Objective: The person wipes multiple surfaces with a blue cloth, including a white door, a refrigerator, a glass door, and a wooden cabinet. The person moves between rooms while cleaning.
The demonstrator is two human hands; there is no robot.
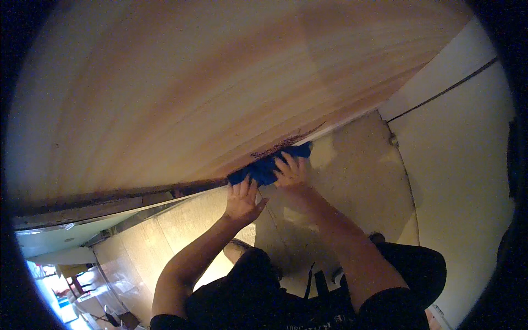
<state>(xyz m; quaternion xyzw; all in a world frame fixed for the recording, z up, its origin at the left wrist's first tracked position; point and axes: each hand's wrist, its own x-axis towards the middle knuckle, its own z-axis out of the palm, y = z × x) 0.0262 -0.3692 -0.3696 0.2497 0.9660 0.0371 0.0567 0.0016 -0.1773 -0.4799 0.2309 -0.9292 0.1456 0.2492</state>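
Note:
A dark blue cloth (264, 167) lies along the lower edge of a large surface with streaky pink and beige bands (214, 90). The fingertips of my left hand (242, 202) press on the cloth's near edge, with the thumb held apart. My right hand (291, 173) rests its spread fingers on the cloth's right half, pushing it against the surface. Just above the cloth, a dark, wet-looking smear (288, 142) runs along the banded surface. What is under the cloth is hidden.
Tan floor tiles (350, 165) lie below. A pale wall or panel (458, 165) with a dark line stands at right. A dark gap and ledge (156, 202) continue leftward along the banded surface. At the lower left is a bright area with assorted items (90, 297).

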